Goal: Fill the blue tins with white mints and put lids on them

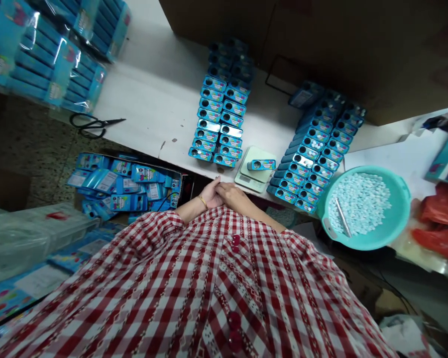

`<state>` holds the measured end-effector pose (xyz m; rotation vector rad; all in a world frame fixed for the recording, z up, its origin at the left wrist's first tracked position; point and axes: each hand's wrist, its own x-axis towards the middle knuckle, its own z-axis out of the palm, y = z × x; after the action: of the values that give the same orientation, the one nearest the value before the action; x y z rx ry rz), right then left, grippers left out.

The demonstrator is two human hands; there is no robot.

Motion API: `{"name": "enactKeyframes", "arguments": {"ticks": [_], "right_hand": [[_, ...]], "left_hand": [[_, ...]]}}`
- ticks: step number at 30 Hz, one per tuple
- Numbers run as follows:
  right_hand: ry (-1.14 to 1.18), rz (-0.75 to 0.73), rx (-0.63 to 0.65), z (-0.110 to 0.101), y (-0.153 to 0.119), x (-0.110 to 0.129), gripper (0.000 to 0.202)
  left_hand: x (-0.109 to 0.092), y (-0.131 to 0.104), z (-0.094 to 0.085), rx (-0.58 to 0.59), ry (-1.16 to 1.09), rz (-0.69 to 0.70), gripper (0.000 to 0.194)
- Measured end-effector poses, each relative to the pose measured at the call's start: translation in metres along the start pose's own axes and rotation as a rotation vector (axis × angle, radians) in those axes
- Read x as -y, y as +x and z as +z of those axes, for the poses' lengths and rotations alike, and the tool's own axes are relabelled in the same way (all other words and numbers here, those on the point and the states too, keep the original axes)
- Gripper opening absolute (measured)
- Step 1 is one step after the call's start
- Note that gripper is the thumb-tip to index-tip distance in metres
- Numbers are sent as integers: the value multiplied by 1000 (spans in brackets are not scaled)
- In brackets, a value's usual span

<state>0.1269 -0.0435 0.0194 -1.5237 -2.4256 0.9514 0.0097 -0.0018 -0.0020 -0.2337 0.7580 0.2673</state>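
Observation:
My left hand (210, 194), with a gold bangle at the wrist, meets my right hand (234, 195) at the table's front edge, close to my checked shirt. The right hand's fingers lie folded over those of the left. Both look closed, and no object shows in them. Just right of the hands is a pale kitchen scale (251, 182) with one small blue tin (262, 165) on its platform. Beyond the hands stand two columns of blue tins (210, 125) with dark round openings. Right of the scale, more tins (299, 160) stand in columns, some showing white pieces at their openings.
A turquoise basin (400, 199) of pale candies with a metal tube (342, 217) sits at right. Black scissors (97, 124) lie at the left table edge. Below them a box holds blue packets (127, 186). Wrapped blue packs (41, 59) are upper left; a large cardboard box (321, 40) stands behind.

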Motion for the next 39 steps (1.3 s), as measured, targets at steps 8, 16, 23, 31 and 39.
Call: {"name": "enactKeyframes", "arguments": {"ticks": [8, 16, 23, 31, 39], "right_hand": [[-7, -53, -86, 10, -4, -9, 20], [119, 190, -549, -40, -27, -58, 17], [117, 268, -627, -54, -37, -80, 20], [-53, 50, -87, -5, -29, -9, 25], [136, 190, -586, -41, -47, -63, 21]], "left_hand": [[3, -5, 8, -194, -4, 57, 41], [1, 6, 13, -273, 109, 115, 32], [-1, 8, 18, -232, 133, 126, 32], [3, 1, 12, -111, 138, 32, 47], [-5, -3, 1, -213, 206, 67, 39]]}}
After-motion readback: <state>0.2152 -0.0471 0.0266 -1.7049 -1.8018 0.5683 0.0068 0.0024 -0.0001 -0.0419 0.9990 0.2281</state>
